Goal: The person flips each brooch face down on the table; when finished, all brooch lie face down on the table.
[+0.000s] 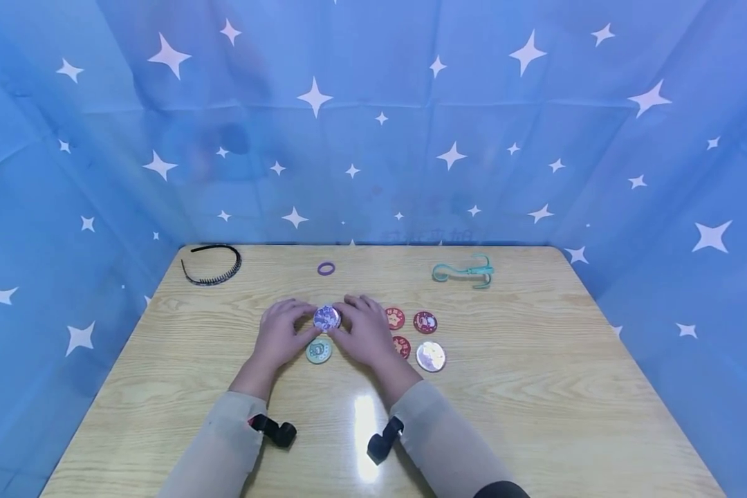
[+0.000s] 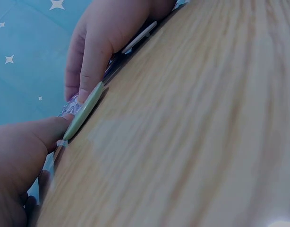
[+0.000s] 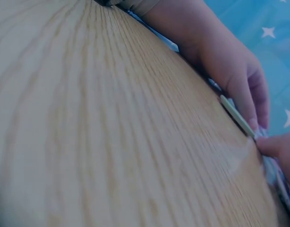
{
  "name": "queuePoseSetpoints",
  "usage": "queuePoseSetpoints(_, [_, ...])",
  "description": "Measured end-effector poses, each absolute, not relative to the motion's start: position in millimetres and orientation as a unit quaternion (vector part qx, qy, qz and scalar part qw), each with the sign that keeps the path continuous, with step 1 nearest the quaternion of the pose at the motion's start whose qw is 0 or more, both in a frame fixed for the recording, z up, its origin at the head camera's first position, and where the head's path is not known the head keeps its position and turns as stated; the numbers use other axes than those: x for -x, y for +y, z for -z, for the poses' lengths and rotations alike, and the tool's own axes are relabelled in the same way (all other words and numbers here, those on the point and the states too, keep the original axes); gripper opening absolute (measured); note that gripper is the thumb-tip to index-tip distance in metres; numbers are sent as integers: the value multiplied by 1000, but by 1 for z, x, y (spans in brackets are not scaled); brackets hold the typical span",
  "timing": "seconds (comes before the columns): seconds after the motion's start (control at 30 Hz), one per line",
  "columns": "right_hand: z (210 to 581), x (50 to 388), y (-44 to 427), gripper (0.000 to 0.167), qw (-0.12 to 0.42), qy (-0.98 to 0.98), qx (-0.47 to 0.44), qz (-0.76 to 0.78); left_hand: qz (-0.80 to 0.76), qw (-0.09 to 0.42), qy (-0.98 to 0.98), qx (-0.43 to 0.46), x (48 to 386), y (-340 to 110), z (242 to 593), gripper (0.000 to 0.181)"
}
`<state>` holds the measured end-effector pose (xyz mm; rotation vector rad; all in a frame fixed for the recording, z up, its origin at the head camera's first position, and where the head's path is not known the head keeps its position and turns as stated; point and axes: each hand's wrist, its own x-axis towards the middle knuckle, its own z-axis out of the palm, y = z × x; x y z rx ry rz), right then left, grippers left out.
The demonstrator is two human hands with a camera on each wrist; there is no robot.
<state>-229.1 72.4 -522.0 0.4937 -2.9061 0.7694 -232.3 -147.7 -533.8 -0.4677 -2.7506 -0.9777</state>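
A round purple pin badge [image 1: 326, 318] lies at the middle of the table between both hands. My left hand [image 1: 281, 333] pinches its left edge between thumb and fingers, and my right hand [image 1: 366, 332] does the same from the right. Just below it is a mint-green round badge [image 1: 319, 351], its rim [image 2: 83, 111] seen edge-on in the left wrist view. Right of my right hand are two red badges, an upper one [image 1: 395, 318] and a lower one [image 1: 401, 346] partly hidden by that hand. Beyond them lie a dark red badge [image 1: 425, 322] and a shiny silvery badge [image 1: 431, 356].
On the wooden table [image 1: 535, 401], a black toothed headband [image 1: 214, 280] lies at the back left. A purple ring-shaped band [image 1: 326, 268] sits at the back middle, and a turquoise hooked item [image 1: 469, 270] at the back right. A blue star-patterned cloth [image 1: 373, 138] hangs behind.
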Motion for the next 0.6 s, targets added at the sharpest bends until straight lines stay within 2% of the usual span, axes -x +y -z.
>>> queuePoseSetpoints(0.3, [526,230,74,57,80,-936,-185,-287,361,90,-917,143,232,-149,535,43])
queuePoseSetpoints(0.6, [524,230,73,54,69,-932,-154,-321,388,102,-906,139,235,-148,536,38])
